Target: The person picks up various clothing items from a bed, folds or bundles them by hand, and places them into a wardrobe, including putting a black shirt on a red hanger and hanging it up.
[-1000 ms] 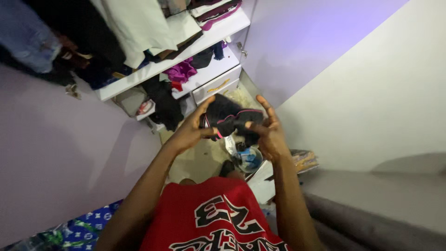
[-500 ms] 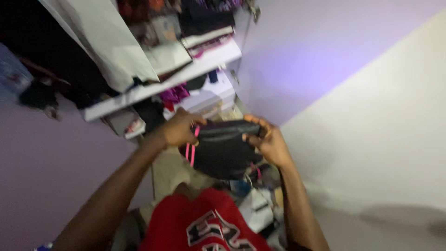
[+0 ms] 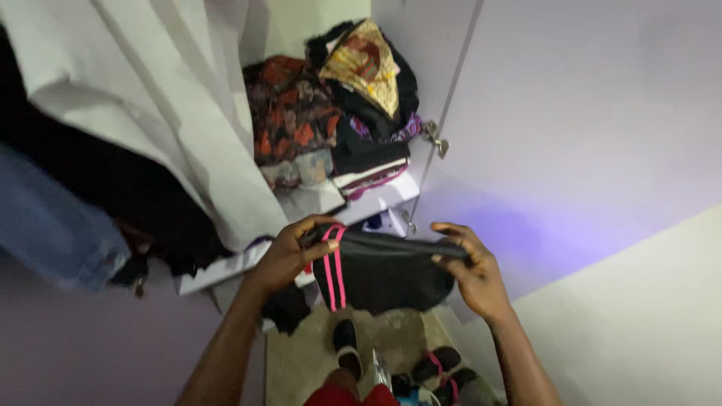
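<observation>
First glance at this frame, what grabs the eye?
A black garment with pink stripes, stretched between the left hand and right hand at centre. Above it, a shelf carries a pile of patterned clothes; a white garment hangs at left.

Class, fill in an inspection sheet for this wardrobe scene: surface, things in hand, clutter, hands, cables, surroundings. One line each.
Surface: white wardrobe shelf, partly covered by a stack of clothes.
Things in hand: black garment with pink stripes, stretched flat between both hands above the floor.
Clutter: patterned folded clothes piled on the shelf; dark sandals on the floor below.
Hands: left hand grips the garment's striped end; right hand grips the other end.
Cables: nothing seen.
Surroundings: white hanging garment and blue jeans at left; lilac wardrobe door with a metal hinge at right.
</observation>
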